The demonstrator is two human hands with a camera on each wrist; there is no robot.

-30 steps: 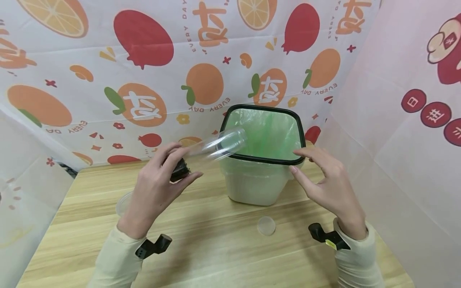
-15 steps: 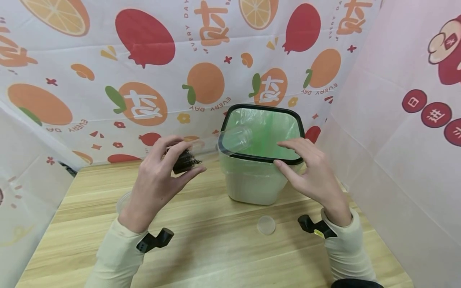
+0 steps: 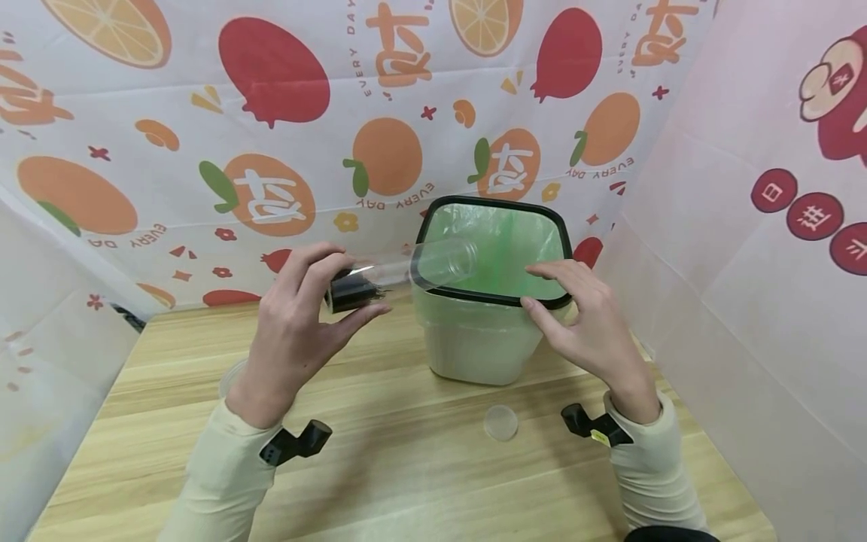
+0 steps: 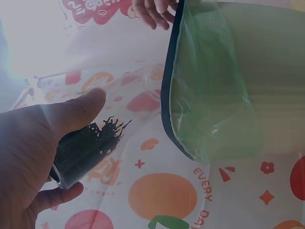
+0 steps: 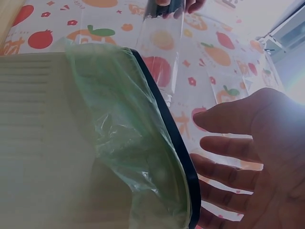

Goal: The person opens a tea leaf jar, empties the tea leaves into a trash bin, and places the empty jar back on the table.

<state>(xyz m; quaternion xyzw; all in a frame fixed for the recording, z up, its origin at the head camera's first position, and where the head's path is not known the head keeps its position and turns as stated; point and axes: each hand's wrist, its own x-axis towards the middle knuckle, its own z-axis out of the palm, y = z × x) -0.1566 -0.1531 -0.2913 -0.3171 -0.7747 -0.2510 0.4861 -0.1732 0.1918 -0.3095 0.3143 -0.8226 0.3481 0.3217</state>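
Note:
In the head view my left hand (image 3: pixel 287 331) grips the base end of a clear plastic bottle (image 3: pixel 427 267), laid nearly level with its mouth over the opening of a trash bin (image 3: pixel 474 350). Dark, shredded-looking stuff (image 4: pixel 88 148) sits in the bottle's base end, with loose strands at its edge in the left wrist view. The bin has a black rim (image 3: pixel 488 299) and a green bag liner (image 3: pixel 511 248). My right hand (image 3: pixel 592 324) is at the rim's right front, fingers spread and slightly bent, holding nothing. Whether its fingertips touch the rim, I cannot tell.
A small round translucent lid (image 3: pixel 500 423) lies on the wooden table (image 3: pixel 406 474) in front of the bin. Another clear round piece (image 3: pixel 232 378) is partly hidden behind my left wrist. Fruit-printed sheets (image 3: pixel 386 158) hang behind and at the sides.
My left hand has risen slightly and the bottle lies more level, its mouth still over the bin. My right hand has moved left along the rim, then stayed almost still.

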